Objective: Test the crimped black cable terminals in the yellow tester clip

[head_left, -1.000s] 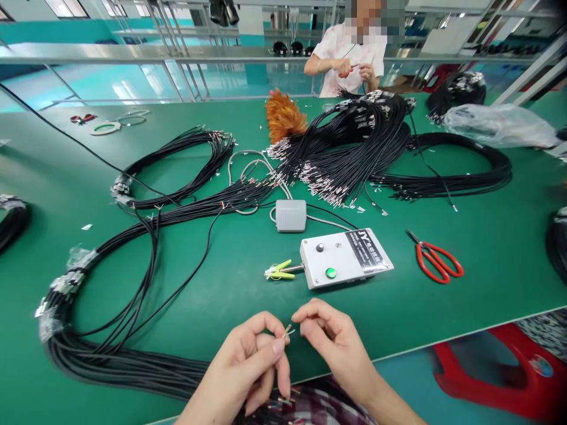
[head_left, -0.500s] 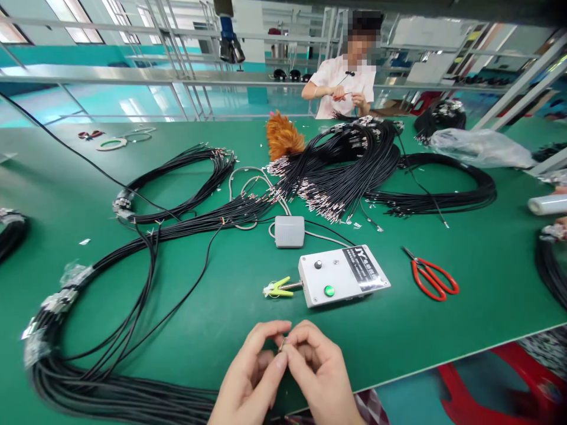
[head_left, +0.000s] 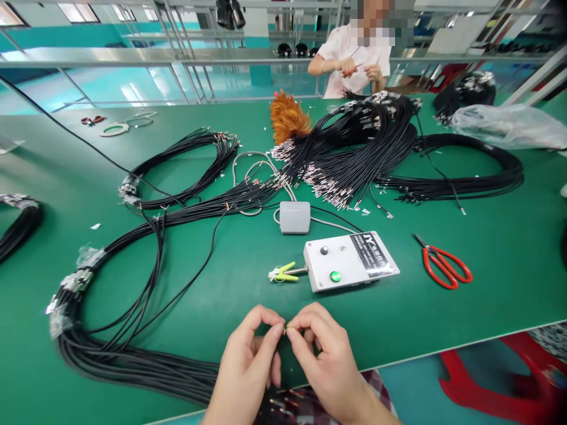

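Observation:
My left hand and my right hand meet near the table's front edge, thumbs and forefingers pinched. Between their fingertips is a thin, short wire end; fingers hide most of it. A bundle of black cables runs under my left wrist, and coloured wire ends show below the hands. Just beyond the hands lies a white control box with a lit green button. Its shaft carries a yellow-green clip.
Behind the box sits a grey pedal. Red-handled scissors lie to the right. Coiled black cables and a large cable pile fill the table's back, by an orange feathery duster. Opposite, a co-worker handles something.
The camera view has tilted down and shifted slightly left. My fingertips have drawn a little apart, still pinched around the small wire end.

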### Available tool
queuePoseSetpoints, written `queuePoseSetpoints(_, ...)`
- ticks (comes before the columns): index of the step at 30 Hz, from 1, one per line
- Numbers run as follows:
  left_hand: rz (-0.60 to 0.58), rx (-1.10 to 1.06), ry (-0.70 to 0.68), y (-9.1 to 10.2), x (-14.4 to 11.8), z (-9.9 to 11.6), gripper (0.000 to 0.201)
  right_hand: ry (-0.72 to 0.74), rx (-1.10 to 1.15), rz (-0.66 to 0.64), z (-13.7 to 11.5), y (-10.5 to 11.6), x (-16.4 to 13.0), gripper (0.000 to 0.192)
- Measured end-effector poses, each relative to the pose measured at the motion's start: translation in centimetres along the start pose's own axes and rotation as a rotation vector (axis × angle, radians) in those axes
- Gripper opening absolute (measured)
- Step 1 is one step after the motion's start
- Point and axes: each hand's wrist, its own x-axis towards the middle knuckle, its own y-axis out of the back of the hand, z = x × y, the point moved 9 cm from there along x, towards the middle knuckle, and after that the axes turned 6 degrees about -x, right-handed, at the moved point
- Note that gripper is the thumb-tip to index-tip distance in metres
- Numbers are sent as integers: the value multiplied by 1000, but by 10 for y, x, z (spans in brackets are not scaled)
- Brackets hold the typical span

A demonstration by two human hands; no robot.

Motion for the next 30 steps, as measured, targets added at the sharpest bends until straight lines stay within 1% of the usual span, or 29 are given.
queuePoseSetpoints(2, 39, 169, -162, 4, -2, 16, 16, 35, -31, -5, -1, 2, 0, 15)
queuePoseSetpoints(4, 61, 280, -292, 6, -4, 27, 15, 36, -54, -5, 1, 5, 0, 16)
queuePoseSetpoints(6, 62, 321, -312, 6, -1, 27, 15, 71, -148, -11, 0, 9, 0, 15)
queuePoseSetpoints(8, 60, 330, -283, 7, 3, 24, 15, 147, -355, -10, -9, 12, 1, 13)
queuePoseSetpoints(9, 53, 333, -271, 6, 4, 22, 15, 187, -473, -8, -14, 13, 1, 16)
queuePoseSetpoints(11, 22, 343, -268, 4, 6, 22, 17, 258, -652, -12, -25, 10, 3, 17)
queuePoseSetpoints(12, 3, 353, -285, 2, 6, 24, 18, 293, -702, -25, -31, 6, 5, 14)
queuePoseSetpoints(13, -19, 366, -309, 0, 5, 27, 19, 336, -733, -50, -35, 2, 6, 14)
queuePoseSetpoints(14, -40, 379, -337, -1, 4, 30, 21, 384, -753, -82, -40, -3, 8, 19)
queuePoseSetpoints(15, -54, 390, -364, 0, 3, 34, 22, 431, -767, -111, -44, -7, 9, 24)
queuePoseSetpoints(17, -49, 403, -403, 7, 4, 40, 21, 507, -781, -138, -49, -7, 13, 24)
queuePoseSetpoints(19, 2, 394, -391, 20, 9, 44, 18, 545, -799, -101, -54, 2, 23, 18)
queuePoseSetpoints(22, 81, 330, -290, 40, 24, 43, 16, 540, -913, -37, -56, 12, 49, 5)
queuePoseSetpoints(23, 89, 298, -250, 43, 29, 41, 16, 523, -979, -53, -54, 11, 59, 11)
queuePoseSetpoints(25, 86, 238, -197, 44, 37, 40, 17, 485, -1111, -132, -47, 1, 76, 20)
queuePoseSetpoints(28, 71, 196, -177, 40, 46, 41, 17, 460, -1197, -246, -36, -15, 90, 14)
queuePoseSetpoints(30, 67, 205, -180, 38, 50, 41, 16, 467, -1190, -267, -34, -19, 94, 12)
